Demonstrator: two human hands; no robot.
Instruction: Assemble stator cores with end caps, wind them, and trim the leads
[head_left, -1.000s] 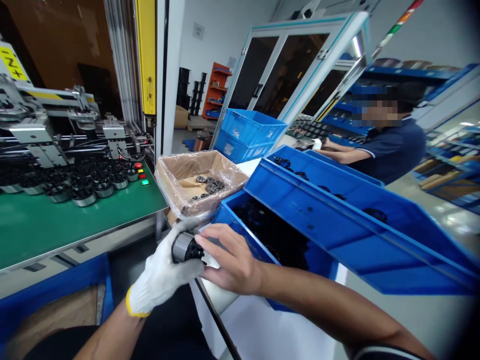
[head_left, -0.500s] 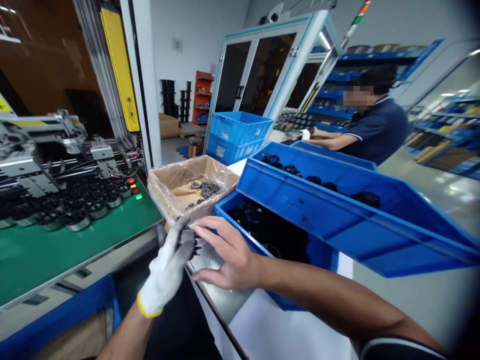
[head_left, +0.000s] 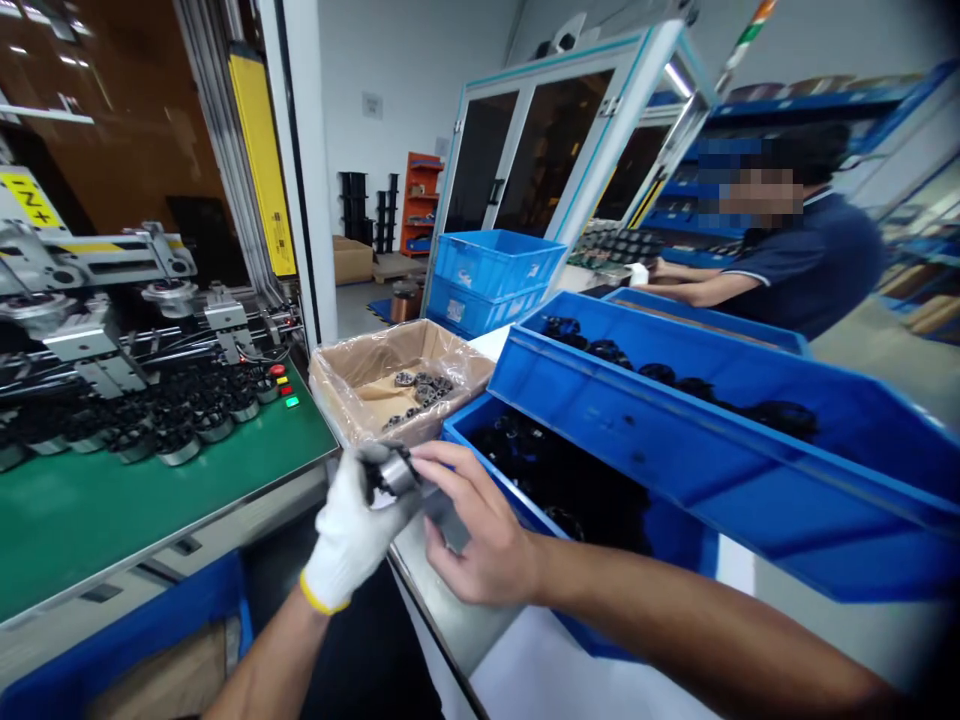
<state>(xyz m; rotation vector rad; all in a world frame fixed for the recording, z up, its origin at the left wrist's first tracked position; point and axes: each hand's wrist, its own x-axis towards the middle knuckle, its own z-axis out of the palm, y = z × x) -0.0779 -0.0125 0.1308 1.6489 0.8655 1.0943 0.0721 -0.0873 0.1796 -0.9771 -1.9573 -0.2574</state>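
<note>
My left hand [head_left: 352, 530], in a white glove with grey fingertips, is closed around a motor stator [head_left: 397, 474]. This is a short silver metal ring with black toothed plastic at its ends. My bare right hand [head_left: 480, 525] is beside it, its fingertips at the stator's right edge and its thumb held apart below. Whether those fingertips press on the black plastic is hard to make out. Just beyond both hands stands a carton [head_left: 352, 400] lined with clear plastic, with several metal rings [head_left: 427, 388] inside.
Right of the carton, a long blue bin [head_left: 675, 470] of black parts rests tilted across a lower blue bin [head_left: 461, 425]. At left, many stators [head_left: 180, 445] stand on a green machine table [head_left: 247, 480]. A co-worker [head_left: 817, 250] works behind the bins.
The stator has turned in my left hand so its silver side shows more. My right fingertips have come to its edge. The view has shifted slightly left.
</note>
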